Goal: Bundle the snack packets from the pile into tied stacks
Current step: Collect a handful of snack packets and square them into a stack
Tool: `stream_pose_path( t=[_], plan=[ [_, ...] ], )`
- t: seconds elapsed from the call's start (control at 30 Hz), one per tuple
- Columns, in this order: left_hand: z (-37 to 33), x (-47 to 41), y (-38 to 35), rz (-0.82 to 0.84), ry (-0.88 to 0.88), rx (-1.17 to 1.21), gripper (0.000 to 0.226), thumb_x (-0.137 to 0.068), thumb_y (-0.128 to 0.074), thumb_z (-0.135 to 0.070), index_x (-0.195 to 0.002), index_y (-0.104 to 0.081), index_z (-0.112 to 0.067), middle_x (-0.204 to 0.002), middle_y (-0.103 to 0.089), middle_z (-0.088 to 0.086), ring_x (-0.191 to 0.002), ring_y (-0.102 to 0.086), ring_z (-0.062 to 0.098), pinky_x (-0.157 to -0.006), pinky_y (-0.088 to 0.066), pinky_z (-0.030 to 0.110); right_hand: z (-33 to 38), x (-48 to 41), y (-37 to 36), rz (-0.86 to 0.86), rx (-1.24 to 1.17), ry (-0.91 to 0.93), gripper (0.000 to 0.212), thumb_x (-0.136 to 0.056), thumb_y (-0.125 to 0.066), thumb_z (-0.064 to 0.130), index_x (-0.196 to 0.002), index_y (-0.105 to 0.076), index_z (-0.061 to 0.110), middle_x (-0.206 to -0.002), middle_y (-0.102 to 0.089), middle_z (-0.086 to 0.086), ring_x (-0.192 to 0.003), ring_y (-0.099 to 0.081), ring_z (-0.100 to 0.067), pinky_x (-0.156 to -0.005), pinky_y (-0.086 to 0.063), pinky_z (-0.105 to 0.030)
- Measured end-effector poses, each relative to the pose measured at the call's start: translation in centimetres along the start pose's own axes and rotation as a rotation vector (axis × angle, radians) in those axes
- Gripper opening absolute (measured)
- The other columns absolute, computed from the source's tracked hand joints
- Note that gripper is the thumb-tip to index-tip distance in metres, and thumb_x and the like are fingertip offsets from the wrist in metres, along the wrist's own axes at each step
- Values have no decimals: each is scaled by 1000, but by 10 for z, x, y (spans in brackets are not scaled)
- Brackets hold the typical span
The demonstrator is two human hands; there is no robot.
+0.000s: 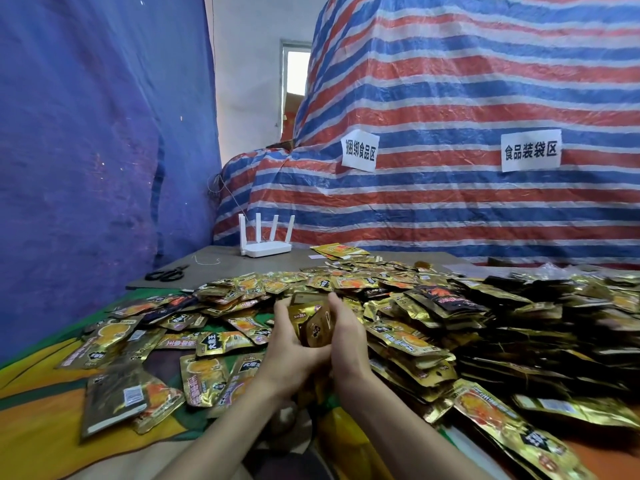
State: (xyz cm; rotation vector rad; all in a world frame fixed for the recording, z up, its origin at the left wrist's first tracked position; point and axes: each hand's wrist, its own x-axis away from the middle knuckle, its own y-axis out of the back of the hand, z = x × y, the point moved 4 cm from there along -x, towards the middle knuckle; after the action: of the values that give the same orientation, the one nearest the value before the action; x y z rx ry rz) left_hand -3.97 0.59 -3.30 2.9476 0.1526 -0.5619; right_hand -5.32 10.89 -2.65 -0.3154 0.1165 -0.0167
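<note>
A big pile of gold and black snack packets (433, 306) covers the table from the middle to the right edge. Loose packets (207, 344) lie scattered to the left of my hands. Between my palms I hold a small upright stack of gold packets (313, 325), just above the pile's near side. My left hand (294, 344) presses the stack's left face and my right hand (348, 337) presses its right face. The bottom of the stack is hidden behind my hands. No string shows on the stack.
Black scissors (166, 273) and a short piece of white string (206, 261) lie on a grey board at the back left. A white router (266, 244) stands behind them. A striped tarp (450, 150) with paper labels and a blue tarp (86, 150) wall in the table.
</note>
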Motion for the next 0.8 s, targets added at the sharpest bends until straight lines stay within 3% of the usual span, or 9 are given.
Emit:
stream_pose_path(
  t=[0.07,0.13,0.23,0.3,0.37,0.5,0.63,0.73,0.8],
  plan=[
    [1,-4,2,63,-7,91,106,-51,-95,-19,-139,-37,-23,-125,-65,10,-110,-68,23,-94,-57,38,-1,-5,2,-14,-125,-79,43,-96,-55,53,-96,-80,17,-103,-77,-11,-97,-74,-30,-83,-59,-41],
    [-2,-8,4,56,-11,155,94,-46,-93,-25,-129,-49,-20,-117,-69,11,-106,-70,26,-90,-59,39,-2,-10,1,-22,-190,-128,47,-96,-55,53,-93,-80,14,-100,-78,-15,-94,-75,-33,-80,-60,-42],
    [-14,-13,8,-153,-115,-13,56,-58,-96,-18,-98,-57,-23,-93,-69,4,-84,-68,19,-67,-52,14,-1,-10,-7,-15,-153,-149,53,-95,-52,57,-98,-78,10,-103,-76,-18,-99,-73,-36,-92,-58,-49],
    [-22,-17,15,-341,-191,-180,47,-66,-94,-23,-81,-48,-22,-78,-58,-1,-69,-54,12,-58,-43,10,1,-10,-10,-15,-143,-137,49,-96,-51,58,-89,-79,19,-94,-78,-9,-93,-74,-28,-88,-59,-48],
    [-24,-19,16,-384,-209,-243,51,-68,-92,-28,-74,-43,-20,-70,-51,-2,-62,-44,12,-55,-39,13,-1,-11,-10,-11,-156,-153,47,-98,-51,57,-77,-78,24,-86,-78,-2,-85,-75,-21,-84,-59,-44],
    [-4,-13,5,-151,9,187,36,-69,-92,-17,-87,-61,-22,-81,-76,-3,-74,-72,12,-62,-52,16,-17,-5,-11,-4,-58,-164,59,-92,-48,63,-105,-78,15,-112,-75,-13,-109,-69,-31,-106,-50,-52],
    [7,-4,7,160,203,428,64,-58,-88,-26,-118,-69,-12,-109,-75,17,-101,-74,32,-79,-59,40,-26,-2,-12,-17,-68,-167,63,-93,-45,65,-131,-67,20,-131,-65,-12,-122,-61,-31,-109,-46,-52],
    [12,4,9,234,197,378,64,-65,-81,-17,-127,-65,-16,-112,-75,15,-103,-73,33,-82,-60,42,-29,-2,-9,-3,-109,-206,56,-100,-42,59,-120,-72,17,-118,-72,-15,-112,-67,-32,-104,-50,-52],
    [10,6,7,169,102,324,72,-68,-79,-13,-137,-59,-24,-117,-74,9,-107,-72,26,-83,-60,33,-27,-2,-8,3,-136,-200,45,-102,-46,51,-108,-74,16,-105,-77,-12,-102,-71,-29,-94,-55,-46]
  ],
)
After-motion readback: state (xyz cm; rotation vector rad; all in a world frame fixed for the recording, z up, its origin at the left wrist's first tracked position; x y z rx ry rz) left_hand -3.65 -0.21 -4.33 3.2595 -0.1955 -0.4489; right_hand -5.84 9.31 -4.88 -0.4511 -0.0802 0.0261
